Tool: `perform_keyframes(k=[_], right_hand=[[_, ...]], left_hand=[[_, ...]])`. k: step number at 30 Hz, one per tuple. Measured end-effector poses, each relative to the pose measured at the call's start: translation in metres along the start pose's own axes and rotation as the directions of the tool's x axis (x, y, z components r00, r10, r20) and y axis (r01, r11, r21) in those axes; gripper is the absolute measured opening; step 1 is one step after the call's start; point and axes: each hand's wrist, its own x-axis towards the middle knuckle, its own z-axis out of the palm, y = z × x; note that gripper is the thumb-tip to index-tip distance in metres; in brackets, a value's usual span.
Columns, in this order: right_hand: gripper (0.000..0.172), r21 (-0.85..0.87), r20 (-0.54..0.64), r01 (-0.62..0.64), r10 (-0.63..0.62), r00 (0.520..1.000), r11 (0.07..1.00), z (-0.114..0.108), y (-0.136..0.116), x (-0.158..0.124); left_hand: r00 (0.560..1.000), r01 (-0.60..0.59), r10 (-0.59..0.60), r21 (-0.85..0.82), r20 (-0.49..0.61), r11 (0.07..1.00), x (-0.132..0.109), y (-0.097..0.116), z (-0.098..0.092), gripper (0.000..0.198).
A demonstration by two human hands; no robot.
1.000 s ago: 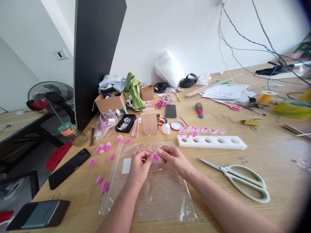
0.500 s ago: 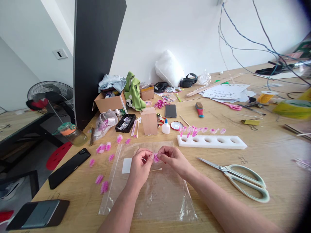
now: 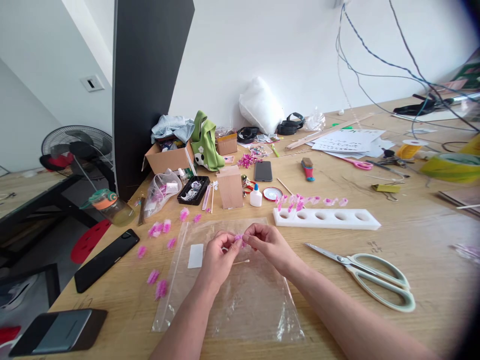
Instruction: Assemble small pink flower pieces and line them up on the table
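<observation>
Between my two hands is a small pink-purple petal piece (image 3: 239,238), mostly covered by fingers. My left hand (image 3: 220,254) pinches its left side with thumb and forefinger. On the other side, my right hand (image 3: 268,246) is closed on it with the fingertips. Both hands hover over a clear plastic bag (image 3: 247,305) lying flat on the table. A cotton swab (image 3: 242,262) and a white card (image 3: 195,256) rest on the bag. Several fluffy pink flower pieces (image 3: 161,289) are scattered left of it.
Scissors (image 3: 356,265) lie right of my right forearm. Behind my hands stand a white holed block (image 3: 326,220), a glue bottle (image 3: 256,196) and a wooden block (image 3: 230,186). A phone (image 3: 107,260) and a grey-black device (image 3: 60,331) lie at the left edge.
My left hand has shifted slightly right, closer to my right fingers. Less of the petal piece shows between them, and more of the white card is uncovered.
</observation>
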Motion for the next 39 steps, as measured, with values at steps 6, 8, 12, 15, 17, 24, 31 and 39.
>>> perform_keyframes(k=[6,8,12,15,17,24,31,39], right_hand=[[0.022,-0.006,-0.003,-0.003,0.003,1.0,1.0,0.001,-0.001,0.0],[0.024,-0.015,-0.006,-0.009,0.008,1.0,1.0,0.001,-0.002,0.0],[0.038,-0.087,0.022,-0.02,0.022,1.0,0.996,0.0,-0.006,-0.002],[0.045,-0.143,0.083,-0.009,0.021,0.996,0.99,0.0,-0.006,-0.003],[0.044,-0.171,0.109,0.002,0.017,0.994,0.985,0.0,-0.004,-0.003],[0.036,-0.186,0.099,0.034,-0.016,0.995,0.982,0.001,0.003,-0.001],[0.035,-0.158,0.096,0.06,-0.045,0.994,0.986,0.001,0.003,0.0],[0.035,-0.083,0.08,0.081,-0.074,0.994,0.993,0.002,-0.002,-0.002]], left_hand=[[1.0,-0.024,0.024,0.0,-0.014,1.0,0.0,0.001,0.0,0.024],[0.999,-0.026,0.026,-0.001,-0.02,1.0,0.0,0.001,0.0,0.022],[0.998,-0.035,0.036,0.006,-0.044,0.999,0.0,0.002,0.0,0.022],[0.995,-0.07,0.072,0.038,-0.066,0.997,0.0,0.002,0.0,0.026],[0.993,-0.093,0.098,0.068,-0.071,0.993,0.0,0.002,0.0,0.027],[0.991,-0.114,0.12,0.101,-0.056,0.988,0.001,0.0,-0.001,0.018],[0.998,-0.043,0.045,0.044,-0.053,0.998,0.001,0.0,-0.001,0.022],[0.986,0.165,-0.164,-0.088,0.019,0.982,-0.002,0.005,0.0,0.047]])
